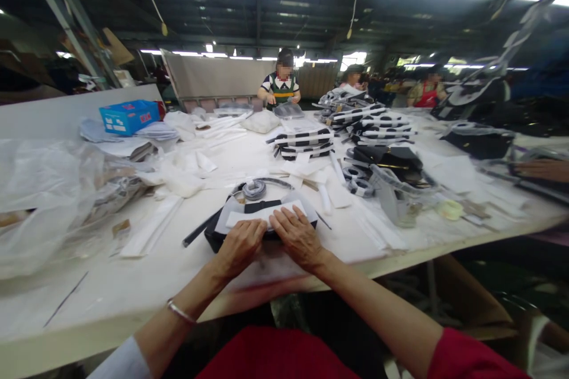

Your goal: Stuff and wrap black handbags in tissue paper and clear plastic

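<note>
Fingers are curled on the left hand (242, 244) and laid flatter on the right hand (299, 238), over a white strip (244, 215) on the black bag (216, 242) near the table (133, 290) edge; any pinch cannot be told. The bag is judged light, pliable, best gripped at both ends.

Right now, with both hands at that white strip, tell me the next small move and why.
I'd probably slide the left hand outward to smooth the white strip's left end: it lies on the dark bag beyond that hand's fingers, while both hands, the right included, meet near the middle.
</note>
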Demonstrator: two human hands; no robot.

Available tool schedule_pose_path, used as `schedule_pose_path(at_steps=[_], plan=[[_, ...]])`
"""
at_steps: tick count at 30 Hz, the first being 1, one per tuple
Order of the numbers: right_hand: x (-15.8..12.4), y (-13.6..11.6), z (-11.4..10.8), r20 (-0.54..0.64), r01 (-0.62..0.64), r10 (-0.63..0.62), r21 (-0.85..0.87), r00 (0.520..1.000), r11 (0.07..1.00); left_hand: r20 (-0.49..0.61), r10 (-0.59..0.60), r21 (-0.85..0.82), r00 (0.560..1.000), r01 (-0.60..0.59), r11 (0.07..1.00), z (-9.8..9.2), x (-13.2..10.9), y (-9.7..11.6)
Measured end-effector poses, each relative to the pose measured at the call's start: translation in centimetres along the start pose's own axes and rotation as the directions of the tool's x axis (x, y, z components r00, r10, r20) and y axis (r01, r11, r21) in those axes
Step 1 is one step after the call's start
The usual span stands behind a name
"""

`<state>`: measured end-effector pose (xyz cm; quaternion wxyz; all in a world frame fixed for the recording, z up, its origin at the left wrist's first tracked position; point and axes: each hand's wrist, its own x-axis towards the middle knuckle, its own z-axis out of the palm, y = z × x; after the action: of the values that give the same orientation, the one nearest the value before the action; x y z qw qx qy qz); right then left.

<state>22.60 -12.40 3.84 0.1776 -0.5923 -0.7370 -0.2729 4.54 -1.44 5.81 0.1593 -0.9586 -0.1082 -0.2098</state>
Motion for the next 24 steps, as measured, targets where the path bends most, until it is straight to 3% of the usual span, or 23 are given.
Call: schedule_pose_path(at_steps=[4, 8, 12, 17, 21, 24], plan=[[2.1, 0.4, -0.1, 0.059, 0.028, -0.026, -0.04, 0.998, 0.999, -0.001, -0.024, -0.013, 1.0, 0.024, 1.0, -0.2, -0.1, -0.9], [3.2, 0.4, 0.1, 0.149, 0.066, -0.064, -0.003, 0.987, 0.998, 0.002, -0.065, 0.061, 0.998, 0.065, 0.996, 1.1, -0.8, -0.5], [2.9, 0.3, 0.6, 0.178, 0.038, -0.042, 0.029, 0.983, 0.999, -0.152, -0.027, 0.163, 0.988, 0.052, 0.985, 2.9, -1.4, 0.1], [2.8, -0.1, 1.1, 0.176, 0.007, -0.017, 0.062, 0.984, 0.998, -0.297, 0.017, 0.123, 0.955, 0.021, 0.992, 3.4, -1.5, 0.0], [2.7, -0.6, -0.3, 0.175, -0.022, -0.002, 0.132, 0.985, 0.991, -0.325, -0.016, 0.105, 0.946, 0.053, 0.993, 3.4, -1.7, -0.2], [1.2, 0.3, -2.7, 0.06, -0.033, 0.02, 0.23, 0.998, 0.973, -0.317, -0.07, 0.064, 0.946, 0.095, 0.993, 3.9, -2.1, -0.1]])
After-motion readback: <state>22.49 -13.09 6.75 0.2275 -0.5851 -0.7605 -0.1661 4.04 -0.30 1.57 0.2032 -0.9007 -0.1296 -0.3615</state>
